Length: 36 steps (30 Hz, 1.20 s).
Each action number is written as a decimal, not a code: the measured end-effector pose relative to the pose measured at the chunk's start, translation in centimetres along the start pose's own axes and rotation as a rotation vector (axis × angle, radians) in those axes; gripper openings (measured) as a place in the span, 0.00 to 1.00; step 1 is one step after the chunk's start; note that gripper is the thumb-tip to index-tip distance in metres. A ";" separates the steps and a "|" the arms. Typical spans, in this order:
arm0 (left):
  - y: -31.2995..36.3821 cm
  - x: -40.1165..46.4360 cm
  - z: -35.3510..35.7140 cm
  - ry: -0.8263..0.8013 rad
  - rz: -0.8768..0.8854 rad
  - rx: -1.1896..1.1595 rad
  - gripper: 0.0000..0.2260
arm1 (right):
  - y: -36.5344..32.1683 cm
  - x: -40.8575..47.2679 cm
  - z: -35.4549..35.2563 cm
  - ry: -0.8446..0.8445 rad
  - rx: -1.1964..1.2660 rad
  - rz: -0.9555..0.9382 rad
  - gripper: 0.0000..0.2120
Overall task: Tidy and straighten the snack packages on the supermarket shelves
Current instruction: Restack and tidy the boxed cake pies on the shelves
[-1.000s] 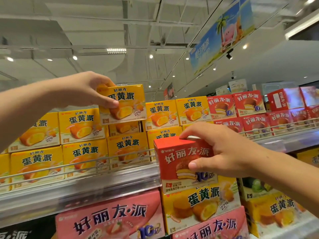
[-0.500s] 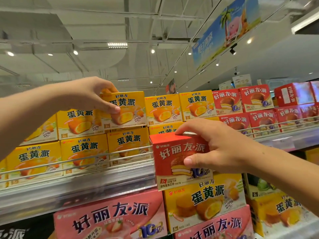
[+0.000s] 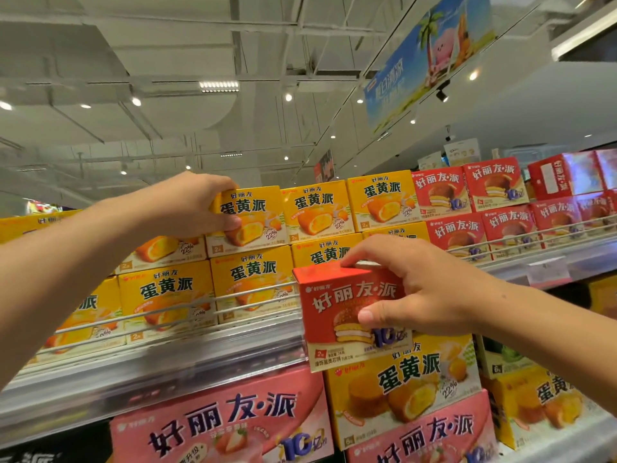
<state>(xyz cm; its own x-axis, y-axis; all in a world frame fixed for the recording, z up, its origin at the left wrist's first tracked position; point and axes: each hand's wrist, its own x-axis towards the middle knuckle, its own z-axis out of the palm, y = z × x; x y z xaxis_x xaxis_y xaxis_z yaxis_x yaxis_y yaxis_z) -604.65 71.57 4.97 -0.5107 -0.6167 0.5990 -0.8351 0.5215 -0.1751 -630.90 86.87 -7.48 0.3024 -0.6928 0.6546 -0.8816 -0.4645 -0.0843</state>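
Your left hand (image 3: 193, 208) is gripping a yellow snack box (image 3: 248, 218) on the upper tier of yellow boxes, thumb on its front and fingers curled over its top-left corner. Below and to the right of that box, your right hand (image 3: 424, 289) is gripping a red snack box (image 3: 340, 312) in front of the shelf rail (image 3: 200, 305), thumb across its face. More red boxes (image 3: 467, 208) are standing on the shelf to the right of the yellow snack box.

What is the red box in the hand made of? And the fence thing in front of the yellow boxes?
The red box looks like thin printed cardboard: sharp folded edges, flat sides, slightly glossy print. The fence, a shelf rail, looks like thin metal wire, silvery with bright glints, though coated plastic can't be ruled out.
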 end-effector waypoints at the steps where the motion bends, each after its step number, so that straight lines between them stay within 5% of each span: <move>1: 0.0 0.0 0.0 -0.009 0.001 -0.022 0.25 | 0.0 0.0 0.0 -0.003 -0.002 0.003 0.25; 7: 1.9 1.8 -0.2 0.058 0.104 -0.095 0.32 | -0.3 -0.3 0.0 -0.013 -0.039 0.029 0.26; 11: 5.0 4.2 -0.3 -0.034 0.109 -0.060 0.33 | -0.2 -0.8 -0.5 -0.015 -0.046 0.047 0.26; 15: 6.3 5.2 -0.2 -0.195 0.094 -0.012 0.23 | -0.1 -1.7 -0.9 -0.023 -0.039 0.066 0.24; 23: 5.2 5.4 0.6 -0.057 0.143 -0.128 0.16 | 0.6 -2.7 -1.2 -0.052 0.004 0.134 0.25; 36: 4.8 5.4 0.9 -0.071 0.169 -0.164 0.15 | 0.8 -2.8 -0.7 -0.061 0.078 0.155 0.24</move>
<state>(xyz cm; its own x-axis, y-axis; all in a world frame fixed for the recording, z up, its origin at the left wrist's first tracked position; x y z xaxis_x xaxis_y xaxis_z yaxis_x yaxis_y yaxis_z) -611.62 70.23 6.70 -0.6585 -0.5493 0.5144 -0.6950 0.7061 -0.1356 -632.72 88.83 -8.89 0.1886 -0.7902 0.5831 -0.8890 -0.3896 -0.2404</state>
